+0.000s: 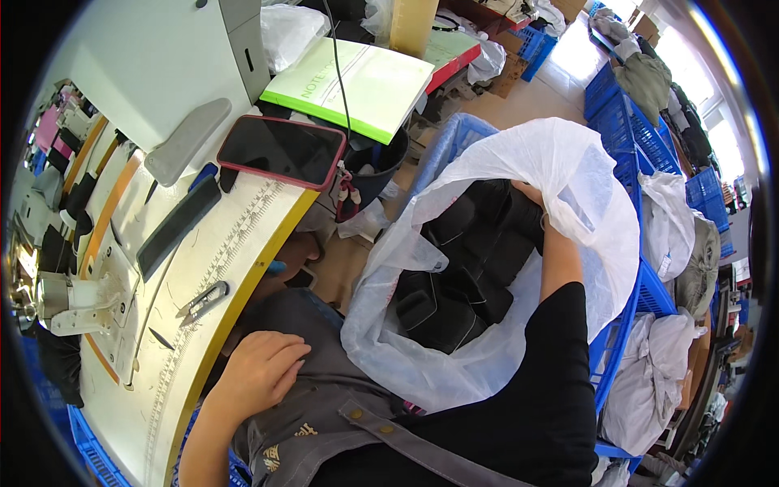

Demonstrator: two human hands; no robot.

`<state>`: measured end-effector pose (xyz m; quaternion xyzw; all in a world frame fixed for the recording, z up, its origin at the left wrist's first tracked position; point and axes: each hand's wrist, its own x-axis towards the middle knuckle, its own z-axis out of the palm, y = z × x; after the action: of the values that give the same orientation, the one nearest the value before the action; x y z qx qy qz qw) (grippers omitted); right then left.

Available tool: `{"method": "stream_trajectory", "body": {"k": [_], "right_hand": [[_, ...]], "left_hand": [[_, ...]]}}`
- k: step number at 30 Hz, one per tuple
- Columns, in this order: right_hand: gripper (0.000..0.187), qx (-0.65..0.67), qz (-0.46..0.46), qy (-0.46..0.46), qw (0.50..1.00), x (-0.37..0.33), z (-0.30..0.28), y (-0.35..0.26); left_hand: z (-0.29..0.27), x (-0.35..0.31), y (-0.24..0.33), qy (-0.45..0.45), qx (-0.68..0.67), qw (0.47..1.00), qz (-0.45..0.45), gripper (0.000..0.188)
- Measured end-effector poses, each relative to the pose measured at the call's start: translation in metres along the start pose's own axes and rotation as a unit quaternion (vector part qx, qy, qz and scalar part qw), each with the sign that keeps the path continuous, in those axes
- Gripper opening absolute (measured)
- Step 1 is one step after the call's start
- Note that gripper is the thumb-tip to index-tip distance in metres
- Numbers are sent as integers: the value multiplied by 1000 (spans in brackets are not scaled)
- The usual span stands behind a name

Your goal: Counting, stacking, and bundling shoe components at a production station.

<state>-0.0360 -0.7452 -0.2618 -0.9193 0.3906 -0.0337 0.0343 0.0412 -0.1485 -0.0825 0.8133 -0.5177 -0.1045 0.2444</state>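
My right hand (531, 193) reaches into a large white plastic bag (560, 158), its fingers curled over the far end of a black fabric piece (519, 235). Most of its fingertips are hidden by the cloth and the bag. More black pieces (454, 304), some with thin light edges, lie stacked inside the bag. My left hand (264, 369) rests palm down over my grey apron (312, 341), holding nothing, with its fingers loosely extended. The bag's mouth is wide, its rim folded outward over a blue crate (621, 333).
Left stands a sewing machine (170, 73) on a white table (122, 406) with a yellow edge. Thread snips (203, 303), a phone (281, 150) and a green-white notebook (349, 85) lie there. Blue crates (629, 122) with garments and bags line the right.
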Motion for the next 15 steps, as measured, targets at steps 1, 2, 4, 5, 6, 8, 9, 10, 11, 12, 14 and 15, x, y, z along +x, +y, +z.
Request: {"method": "stream_trajectory", "body": {"k": [1,2,4,5,6,8,9,10,11,12,14,15], "right_hand": [[84,2,3,-2,1000,0,3,0],[84,4,6,-3,1000,0,7,0],[85,7,12,-5,1000,1,12,0],[85,8,14,-6,1000,2,14,-1],[85,9,16,-7,1000,2,16,-1],[85,11,19,-10,1000,3,20,-4],[86,11,20,-11,1000,3,22,-5],[86,11,21,-12,1000,5,23,-7],[86,11,23,-12,1000,6,24,-9],[86,11,24,-13,1000,6,24,-10],[87,10,27,-14,999,5,25,-11],[87,10,30,-15,999,4,25,-11]], "left_hand": [[1,0,0,-6,-6,1000,-5,25],[2,1,0,-7,-5,1000,-6,25],[3,2,1,-12,-10,1000,-18,24],[4,2,1,-12,-9,1000,-19,24],[5,2,0,-16,-3,1000,-12,25],[6,2,-1,-20,3,1000,-7,26],[6,2,-1,-20,3,1000,-11,25],[7,3,-2,-19,3,1000,-14,25],[6,3,-2,-18,2,1000,-16,25],[6,3,-2,-15,5,1000,-22,25],[7,0,-2,-12,8,999,-30,25],[9,-2,-4,-8,7,999,-34,25]]}}
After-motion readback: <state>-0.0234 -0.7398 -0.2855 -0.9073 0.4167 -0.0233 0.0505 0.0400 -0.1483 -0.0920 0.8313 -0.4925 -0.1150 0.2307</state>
